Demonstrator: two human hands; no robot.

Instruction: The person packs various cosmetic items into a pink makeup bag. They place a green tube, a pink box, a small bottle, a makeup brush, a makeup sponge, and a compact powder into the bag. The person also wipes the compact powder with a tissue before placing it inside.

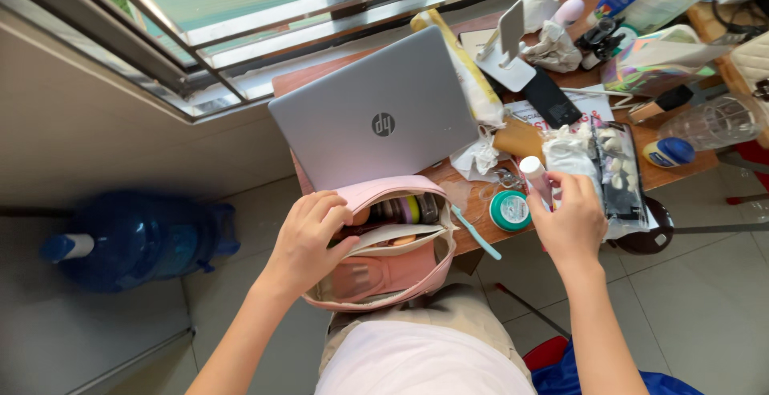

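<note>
A: Where is the pink pouch (384, 271) seen?

B: It is held open on the lap, its far rim leaned against the near edge of the wooden worktop (469, 203), just in front of the closed grey laptop (376, 114). Small round items are packed along its upper pocket.

A: And the left hand (308, 239)?

B: It is curled over the pouch's left rim, with the fingers tucked inside the opening, so the mouth is kept spread. Whether anything is gripped inside cannot be told.

A: What is held by the right hand (573, 223)?

B: A small white-capped tube (535, 179) is pinched between thumb and fingers, raised above the worktop's edge, just beside the round teal-lidded jar (510, 209) and a clear bag of small pieces (617, 175).

A: How might the handling be done well, judged from this?

B: The pouch is best kept wide by the left hand and steadied against the worktop, so it is not tipped off the lap. The tube should be gripped firmly near its middle and kept clear of the light blue toothbrush (477, 233) overhanging the edge, which could easily be knocked down. The crumpled tissue (481, 155) nearby should also be left undisturbed.
</note>
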